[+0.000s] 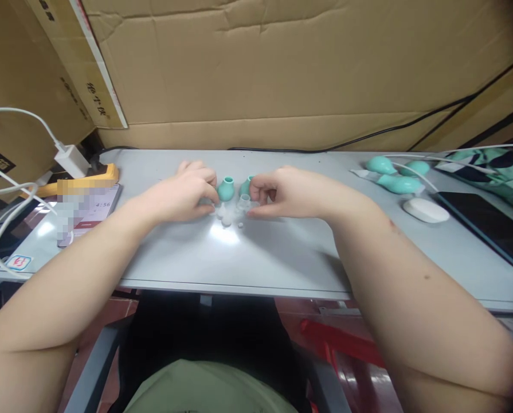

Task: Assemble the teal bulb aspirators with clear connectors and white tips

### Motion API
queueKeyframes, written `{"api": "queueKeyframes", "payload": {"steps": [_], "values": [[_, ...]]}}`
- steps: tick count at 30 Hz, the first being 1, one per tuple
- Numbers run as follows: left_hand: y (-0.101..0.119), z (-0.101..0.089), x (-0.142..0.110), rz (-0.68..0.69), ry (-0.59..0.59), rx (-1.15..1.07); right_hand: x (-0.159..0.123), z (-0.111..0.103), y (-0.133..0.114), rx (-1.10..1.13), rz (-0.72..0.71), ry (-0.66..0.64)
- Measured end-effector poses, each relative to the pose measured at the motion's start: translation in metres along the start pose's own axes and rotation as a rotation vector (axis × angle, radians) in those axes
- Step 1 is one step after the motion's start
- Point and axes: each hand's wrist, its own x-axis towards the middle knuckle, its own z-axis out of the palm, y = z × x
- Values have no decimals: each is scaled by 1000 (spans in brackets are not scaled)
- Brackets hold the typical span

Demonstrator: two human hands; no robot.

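Two teal rubber bulbs stand upright with open necks, the left bulb [226,190] in full view and the right bulb [245,186] partly behind my fingers. My left hand [195,190] is beside the left bulb, its fingers curled and thumb drawn in towards small translucent pieces. Whatever lies between those fingertips is too small to tell. Close to a clear plastic cup-like part [244,201], my right hand [277,192] has its fingers bent and thumb pinched in near see-through bits I cannot make out. A small white round piece [226,221] and a tinier white piece [240,225] lie in front.
On the right are more teal bulbs [400,183], a white oval case [426,210], a dark tablet [488,226] and green patterned cloth [497,172]. At left lie a phone [105,201], a yellow power strip [110,172] and a charger [72,160] with white cables. Cardboard [260,69] walls the back.
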Motion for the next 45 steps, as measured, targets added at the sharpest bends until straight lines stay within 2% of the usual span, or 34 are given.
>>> {"api": "queueKeyframes", "payload": {"steps": [3, 6, 10, 12, 16, 19, 26, 29, 34, 38, 41, 45], "values": [[-2, -4, 1, -15, 10, -67, -1, 2, 4, 65, -84, 120], [-2, -17, 0, -50, 90, -243, 2, 8, 6, 175, -220, 301], [1, -27, 2, -259, 259, -664, 12, 25, 4, 327, -353, 523], [3, -24, 4, -344, 322, -843, 17, 33, 1, 411, -376, 562], [7, -12, 9, -388, 296, -1046, 22, 43, -6, 552, -383, 597], [9, -6, 11, -400, 291, -1102, 22, 43, -8, 566, -367, 627], [8, 4, 11, -385, 378, -1227, 26, 46, -7, 649, -410, 669], [13, 5, 12, -409, 357, -1295, 28, 49, -7, 677, -423, 676], [21, 3, 11, -440, 347, -1288, 31, 52, -10, 777, -349, 687], [21, 2, 10, -418, 365, -1268, 31, 52, -12, 897, -300, 642], [20, 1, 11, -427, 367, -1250, 30, 51, -14, 919, -234, 593], [21, 3, 13, -455, 403, -1204, 29, 52, -19, 928, -179, 601]]}}
